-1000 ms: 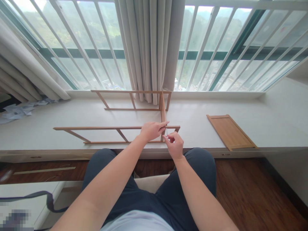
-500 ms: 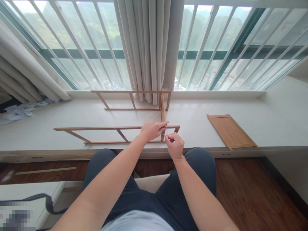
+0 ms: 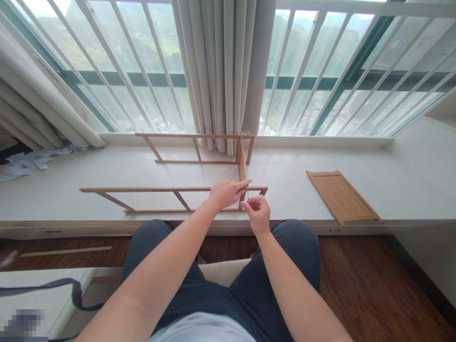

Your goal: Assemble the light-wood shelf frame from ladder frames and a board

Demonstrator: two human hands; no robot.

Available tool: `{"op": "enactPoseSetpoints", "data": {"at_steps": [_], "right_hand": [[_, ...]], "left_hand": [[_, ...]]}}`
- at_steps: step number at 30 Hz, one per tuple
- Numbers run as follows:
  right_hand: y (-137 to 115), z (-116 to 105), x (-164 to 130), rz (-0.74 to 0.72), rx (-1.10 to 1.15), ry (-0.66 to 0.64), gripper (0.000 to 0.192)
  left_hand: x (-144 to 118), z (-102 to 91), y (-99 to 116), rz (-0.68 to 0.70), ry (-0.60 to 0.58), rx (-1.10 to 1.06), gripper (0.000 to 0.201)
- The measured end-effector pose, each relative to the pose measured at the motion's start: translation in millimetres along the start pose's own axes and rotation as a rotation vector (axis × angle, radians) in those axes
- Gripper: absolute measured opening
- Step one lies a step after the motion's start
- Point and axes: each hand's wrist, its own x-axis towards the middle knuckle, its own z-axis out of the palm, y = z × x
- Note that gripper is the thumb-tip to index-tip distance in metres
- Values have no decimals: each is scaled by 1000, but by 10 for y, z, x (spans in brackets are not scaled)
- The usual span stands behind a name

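Note:
A thin wooden frame stands on the pale window ledge (image 3: 71,171): a near rail section (image 3: 142,189), a far rail section (image 3: 185,136) and a short cross piece (image 3: 242,164) joining them at the right. My left hand (image 3: 226,192) grips the near rail at that right corner. My right hand (image 3: 257,211) is right beside it, its fingers pinched on a small thin metal tool (image 3: 247,195) at the joint. What kind of tool it is cannot be told.
A flat wooden panel (image 3: 342,195) lies on the ledge to the right. Grey curtains (image 3: 228,71) hang behind the frame before a barred window. Crumpled paper (image 3: 26,161) lies far left. My knees are under the ledge, above a wooden floor (image 3: 374,285).
My right hand has shifted slightly up and closer to the corner joint. My left hand and the frame have stayed in place.

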Motion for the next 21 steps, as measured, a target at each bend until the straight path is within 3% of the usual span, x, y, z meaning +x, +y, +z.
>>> {"op": "enactPoseSetpoints", "data": {"at_steps": [6, 13, 21], "right_hand": [[59, 58, 51, 358, 456, -213, 40], [-28, 57, 74, 486, 642, -372, 38], [-127, 14, 149, 621, 713, -412, 38]], "left_hand": [[0, 18, -18, 23, 2, 6, 48], [63, -16, -54, 37, -36, 20, 56], [193, -41, -131, 103, -141, 76, 62]]}}
